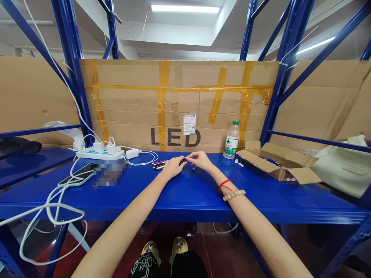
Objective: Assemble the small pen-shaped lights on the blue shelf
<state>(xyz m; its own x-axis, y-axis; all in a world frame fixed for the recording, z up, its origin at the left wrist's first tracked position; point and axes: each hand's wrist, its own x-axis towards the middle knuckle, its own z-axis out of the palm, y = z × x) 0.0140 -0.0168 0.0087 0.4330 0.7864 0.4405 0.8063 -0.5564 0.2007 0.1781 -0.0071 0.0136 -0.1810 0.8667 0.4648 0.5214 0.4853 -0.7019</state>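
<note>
My left hand [173,168] is closed round a dark red pen [182,160], which shows only in part between the fingers. At the pen's upper end, the fingertips of my right hand [200,160] are pinched together, touching it. Both hands are low over the blue shelf top, with the fingertips meeting. Just left of my left hand lie several pens [158,165] side by side. A tiny dark piece [193,168], too small to name, sits below my right hand.
A water bottle [232,141] stands at the back right, near an open cardboard box [279,162] with pens inside. On the left are a power strip [100,153], white cables [59,193] and a phone [77,175]. Cardboard [130,112] walls the back.
</note>
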